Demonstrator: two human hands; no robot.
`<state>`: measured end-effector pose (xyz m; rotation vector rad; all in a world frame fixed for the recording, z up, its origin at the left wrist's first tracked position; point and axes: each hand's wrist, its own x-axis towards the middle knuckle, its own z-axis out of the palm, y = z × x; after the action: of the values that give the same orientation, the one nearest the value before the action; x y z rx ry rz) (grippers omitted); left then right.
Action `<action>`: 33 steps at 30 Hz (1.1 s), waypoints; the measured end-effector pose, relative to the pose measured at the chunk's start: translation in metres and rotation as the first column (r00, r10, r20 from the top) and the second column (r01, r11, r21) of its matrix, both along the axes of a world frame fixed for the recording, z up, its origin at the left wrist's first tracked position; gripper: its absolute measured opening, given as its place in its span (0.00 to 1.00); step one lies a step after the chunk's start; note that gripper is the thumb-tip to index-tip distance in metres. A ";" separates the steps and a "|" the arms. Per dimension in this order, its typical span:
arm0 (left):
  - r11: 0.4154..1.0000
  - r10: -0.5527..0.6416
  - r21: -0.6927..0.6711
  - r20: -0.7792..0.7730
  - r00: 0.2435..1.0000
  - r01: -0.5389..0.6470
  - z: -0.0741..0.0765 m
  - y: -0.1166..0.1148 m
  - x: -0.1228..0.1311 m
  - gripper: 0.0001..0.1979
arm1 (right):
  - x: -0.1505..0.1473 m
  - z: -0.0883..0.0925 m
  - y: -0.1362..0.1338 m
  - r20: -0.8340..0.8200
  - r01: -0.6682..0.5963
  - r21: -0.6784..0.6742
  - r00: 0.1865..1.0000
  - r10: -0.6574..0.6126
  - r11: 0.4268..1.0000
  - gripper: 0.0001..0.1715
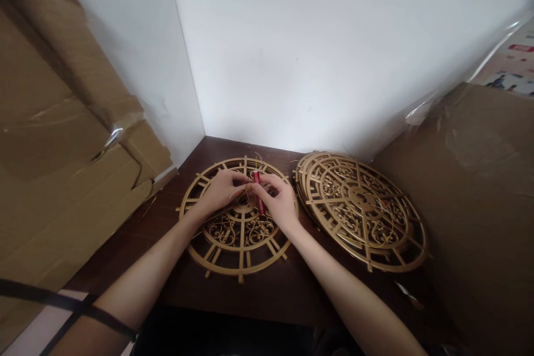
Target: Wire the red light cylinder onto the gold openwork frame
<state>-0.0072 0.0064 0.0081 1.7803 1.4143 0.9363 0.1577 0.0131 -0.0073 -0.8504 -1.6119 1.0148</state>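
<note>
Over the gold wheel on the dark table, both hands meet. The left hand pinches thin gold wire; the right hand grips a red tool. A stack of wheels lies just right, between cardboard boxes.

My left hand and right hand are bare, and so are both forearms, right up to the elbows. A thin black strap crosses my left forearm near the elbow and trails off to the left.
</note>
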 end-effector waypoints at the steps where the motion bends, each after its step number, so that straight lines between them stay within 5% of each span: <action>1: 1.000 0.005 -0.022 0.046 0.999 -0.004 -0.001 0.001 -0.001 0.15 | 0.000 0.000 0.000 -0.007 0.017 -0.009 1.000 -0.017 1.000 0.09; 8: 0.995 -0.035 -0.089 0.149 0.988 0.049 -0.001 0.000 -0.003 0.13 | -0.001 0.000 0.001 -0.121 0.043 -0.164 0.991 -0.064 0.986 0.13; 23: 0.994 -0.070 -0.074 0.138 0.988 0.081 0.009 -0.005 0.011 0.14 | -0.002 0.002 0.000 -0.140 0.037 -0.135 0.988 -0.056 0.990 0.11; 33: 0.987 -0.049 -0.133 0.310 0.950 0.095 0.009 -0.005 0.008 0.14 | -0.002 0.001 0.001 -0.202 0.029 -0.165 0.977 -0.062 0.986 0.11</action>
<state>0.0013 0.0015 0.0170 1.4944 1.1808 0.9941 0.1559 0.0142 -0.0065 -0.8555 -1.3433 1.1730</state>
